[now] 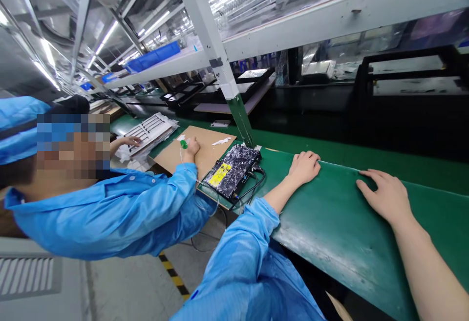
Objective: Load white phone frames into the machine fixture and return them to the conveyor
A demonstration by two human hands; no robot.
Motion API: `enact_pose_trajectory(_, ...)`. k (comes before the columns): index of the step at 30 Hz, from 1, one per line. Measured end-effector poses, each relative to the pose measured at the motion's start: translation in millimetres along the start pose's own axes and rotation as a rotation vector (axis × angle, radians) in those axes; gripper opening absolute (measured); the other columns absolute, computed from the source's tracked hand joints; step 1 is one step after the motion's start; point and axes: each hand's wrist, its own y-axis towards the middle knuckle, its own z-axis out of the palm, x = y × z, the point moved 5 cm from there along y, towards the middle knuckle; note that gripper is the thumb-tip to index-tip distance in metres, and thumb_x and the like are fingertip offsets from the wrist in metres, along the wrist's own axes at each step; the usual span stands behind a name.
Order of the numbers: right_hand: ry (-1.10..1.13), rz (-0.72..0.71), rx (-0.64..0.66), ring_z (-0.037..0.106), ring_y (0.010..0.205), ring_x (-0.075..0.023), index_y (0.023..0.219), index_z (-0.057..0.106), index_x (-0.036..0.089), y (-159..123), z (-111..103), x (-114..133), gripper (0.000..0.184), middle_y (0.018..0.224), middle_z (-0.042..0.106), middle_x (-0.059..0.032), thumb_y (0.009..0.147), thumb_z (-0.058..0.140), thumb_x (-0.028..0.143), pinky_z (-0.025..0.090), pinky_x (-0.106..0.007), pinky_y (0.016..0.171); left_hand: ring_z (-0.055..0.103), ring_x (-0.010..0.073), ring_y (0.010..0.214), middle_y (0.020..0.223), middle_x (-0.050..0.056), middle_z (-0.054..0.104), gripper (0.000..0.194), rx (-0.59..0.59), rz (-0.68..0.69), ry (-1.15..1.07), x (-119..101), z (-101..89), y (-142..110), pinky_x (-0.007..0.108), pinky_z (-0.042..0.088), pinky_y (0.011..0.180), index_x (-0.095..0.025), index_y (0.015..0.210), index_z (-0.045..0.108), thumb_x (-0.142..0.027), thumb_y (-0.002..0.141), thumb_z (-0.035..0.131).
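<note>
My left hand (304, 166) lies palm down on the green conveyor belt (330, 218), fingers loosely curled, holding nothing. My right hand (384, 193) rests flat on the same belt further right, fingers spread and empty. Left of my left hand, a black electronic box (234, 169) with a yellow label and black cables sits at the belt's edge, partly on a brown board (200, 152).
A co-worker in a blue smock leans in at the left; one hand (191, 147) holds a green-tipped tool on the brown board, the other touches a stack of white grille panels (152, 133). A white frame post (229, 86) rises behind the box. Black trays line the rear shelf.
</note>
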Motion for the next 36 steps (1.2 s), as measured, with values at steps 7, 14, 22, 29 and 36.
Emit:
enact_pose_trajectory(7, -0.006, 0.008, 0.014, 0.068, 0.141, -0.0436, 0.128, 0.081, 0.022, -0.5, 0.5, -0.2, 0.073, 0.148, 0.075, -0.0194, 0.1, 0.036, 0.072, 0.045, -0.066, 0.132, 0.065, 0.0257, 0.134, 0.147, 0.007, 0.075, 0.033, 0.006, -0.002, 0.011, -0.2, 0.6, -0.1, 0.045, 0.048, 0.121, -0.022, 0.136, 0.073, -0.025, 0.118, 0.045)
enact_pose_trajectory(14, -0.022, -0.008, 0.011, 0.068, 0.139, -0.0421, 0.129, 0.08, 0.023, -0.2, 1.7, -1.8, 0.072, 0.148, 0.074, -0.0194, 0.101, 0.035, 0.071, 0.046, -0.064, 0.131, 0.065, 0.0258, 0.133, 0.145, 0.008, 0.074, 0.034, 0.005, 0.008, 0.017, -0.5, -0.2, -0.5, 0.045, 0.049, 0.119, -0.025, 0.137, 0.074, -0.024, 0.117, 0.046)
enact_pose_trajectory(22, -0.023, -0.021, -0.002, 0.068, 0.139, -0.0418, 0.13, 0.079, 0.023, -1.2, 2.0, -0.9, 0.069, 0.148, 0.075, -0.0194, 0.103, 0.036, 0.069, 0.046, -0.063, 0.13, 0.065, 0.0259, 0.134, 0.146, 0.008, 0.074, 0.034, 0.008, 0.002, 0.017, -0.5, -0.6, -0.4, 0.044, 0.048, 0.119, -0.022, 0.137, 0.073, -0.026, 0.118, 0.044)
enact_pose_trajectory(29, 0.001, 0.002, 0.003, 0.067, 0.14, -0.0429, 0.128, 0.079, 0.023, -1.5, -0.5, 1.7, 0.069, 0.147, 0.075, -0.0195, 0.1, 0.038, 0.07, 0.044, -0.066, 0.132, 0.065, 0.0263, 0.136, 0.147, 0.008, 0.074, 0.034, 0.007, -0.001, 0.006, -1.0, -1.6, -0.8, 0.045, 0.048, 0.121, -0.023, 0.136, 0.073, -0.026, 0.118, 0.044)
enact_pose_trajectory(36, 0.005, -0.016, -0.007, 0.066, 0.141, -0.0409, 0.131, 0.079, 0.022, -1.2, 2.5, -1.4, 0.066, 0.149, 0.074, -0.0194, 0.103, 0.039, 0.068, 0.043, -0.064, 0.133, 0.065, 0.027, 0.135, 0.146, 0.009, 0.075, 0.035, 0.007, -0.003, 0.001, -1.7, -2.9, -1.1, 0.046, 0.048, 0.122, -0.022, 0.137, 0.074, -0.024, 0.118, 0.045)
